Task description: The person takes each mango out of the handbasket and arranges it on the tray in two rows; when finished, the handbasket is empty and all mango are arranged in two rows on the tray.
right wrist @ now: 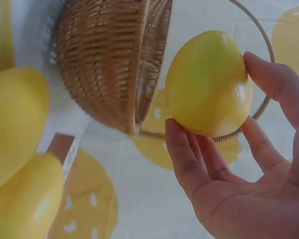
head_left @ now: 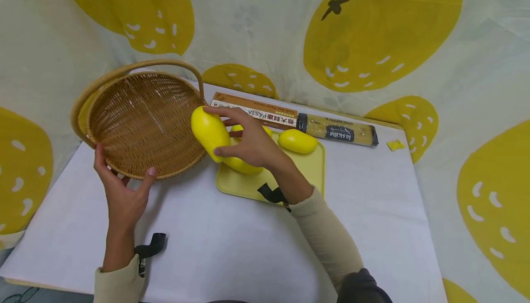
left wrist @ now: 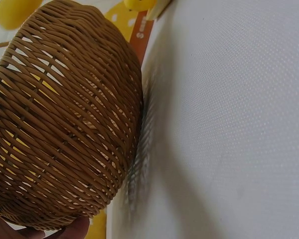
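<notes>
A yellow mango (head_left: 209,133) is held up by my right hand (head_left: 252,140), thumb on its near side and fingers on the far side. In the right wrist view the same mango (right wrist: 209,84) hangs beside the basket's rim, apart from it. My left hand (head_left: 124,192) grips the near left rim of a brown wicker basket (head_left: 149,119), which leans with its mouth facing me. The basket's inside shows nothing in it. Under my right hand lies a pale yellow tray (head_left: 308,174) with another mango (head_left: 298,141) at its back right and more mangoes partly hidden by the hand.
Behind the tray lies a pasta box (head_left: 256,110), with a dark-labelled pack of spaghetti (head_left: 337,129) to its right. A small yellow packet (head_left: 395,145) sits near the right edge of the white table (head_left: 372,211). A fruit-print curtain (head_left: 265,27) hangs behind.
</notes>
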`<state>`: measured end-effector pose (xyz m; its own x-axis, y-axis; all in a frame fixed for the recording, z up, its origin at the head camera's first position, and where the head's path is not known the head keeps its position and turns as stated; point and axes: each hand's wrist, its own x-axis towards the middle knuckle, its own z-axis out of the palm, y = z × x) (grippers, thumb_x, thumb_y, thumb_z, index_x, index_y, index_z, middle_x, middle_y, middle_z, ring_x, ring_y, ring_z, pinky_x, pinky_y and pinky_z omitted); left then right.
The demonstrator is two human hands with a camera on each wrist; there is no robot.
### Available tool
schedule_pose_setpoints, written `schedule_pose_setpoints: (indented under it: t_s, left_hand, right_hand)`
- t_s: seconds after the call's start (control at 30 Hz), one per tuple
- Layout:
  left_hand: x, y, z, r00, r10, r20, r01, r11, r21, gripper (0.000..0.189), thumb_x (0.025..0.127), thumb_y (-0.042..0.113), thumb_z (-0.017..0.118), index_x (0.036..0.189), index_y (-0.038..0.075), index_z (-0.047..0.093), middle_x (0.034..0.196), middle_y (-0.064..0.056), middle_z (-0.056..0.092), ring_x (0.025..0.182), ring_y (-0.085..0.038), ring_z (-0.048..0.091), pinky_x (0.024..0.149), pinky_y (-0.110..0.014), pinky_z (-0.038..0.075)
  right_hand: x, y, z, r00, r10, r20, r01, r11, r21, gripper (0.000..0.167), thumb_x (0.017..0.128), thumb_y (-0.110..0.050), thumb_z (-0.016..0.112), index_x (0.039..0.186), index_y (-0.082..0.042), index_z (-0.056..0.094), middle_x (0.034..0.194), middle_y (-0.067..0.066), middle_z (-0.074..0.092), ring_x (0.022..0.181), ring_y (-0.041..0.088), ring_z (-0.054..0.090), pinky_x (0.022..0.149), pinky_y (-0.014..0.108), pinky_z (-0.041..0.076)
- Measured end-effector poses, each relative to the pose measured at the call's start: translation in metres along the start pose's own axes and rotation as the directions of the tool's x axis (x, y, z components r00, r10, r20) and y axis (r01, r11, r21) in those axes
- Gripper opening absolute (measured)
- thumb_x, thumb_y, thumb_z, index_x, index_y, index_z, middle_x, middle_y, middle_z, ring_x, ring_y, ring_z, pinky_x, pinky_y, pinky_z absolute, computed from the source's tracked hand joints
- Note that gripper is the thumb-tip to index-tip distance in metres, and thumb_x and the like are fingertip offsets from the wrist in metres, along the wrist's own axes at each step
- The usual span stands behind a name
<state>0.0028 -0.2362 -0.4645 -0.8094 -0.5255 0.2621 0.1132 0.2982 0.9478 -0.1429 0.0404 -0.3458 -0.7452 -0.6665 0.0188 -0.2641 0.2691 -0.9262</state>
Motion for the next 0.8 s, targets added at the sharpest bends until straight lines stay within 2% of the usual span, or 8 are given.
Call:
schedule_pose_setpoints:
  t_s: [0.4,0.57,0.8]
  left_hand:
    - [0.0,-0.001,-0.001,1.0,-0.011,0.002,0.011,1.0,0.003,0.113,0.083,0.008,0.081,0.17,0.024,0.01,0.175,0.0,0.016,0.153,-0.03,0.032,0.118,-0.038,0.037]
    - [0.0,-0.001,-0.001,1.0,-0.004,-0.001,0.004,1.0,0.002,0.114,0.083,0.007,0.081,0.17,0.024,0.01,0.175,0.0,0.016,0.153,-0.03,0.032,0.118,-0.039,0.037]
    - [-0.001,0.0,-0.001,1.0,-0.026,0.001,0.026,1.0,0.009,0.114,0.083,0.009,0.082,0.17,0.025,0.01,0.175,0.002,0.017,0.153,-0.028,0.032,0.119,-0.037,0.036]
  right_hand:
    - [-0.036,0.02,-0.033,0.999,0.035,-0.018,-0.034,0.999,0.012,0.081,0.085,-0.007,0.088,0.153,-0.037,0.056,0.157,-0.013,0.053,0.136,0.025,0.056,0.115,0.051,0.048]
    - [-0.049,0.029,-0.043,0.998,0.059,-0.014,-0.059,0.998,0.037,0.081,0.085,-0.008,0.087,0.153,-0.036,0.056,0.158,-0.012,0.052,0.135,0.025,0.055,0.114,0.052,0.049]
    - [-0.071,0.046,-0.058,0.994,0.108,-0.022,-0.107,0.994,0.033,0.08,0.085,-0.008,0.088,0.153,-0.036,0.056,0.161,-0.014,0.049,0.138,0.029,0.053,0.117,0.054,0.047]
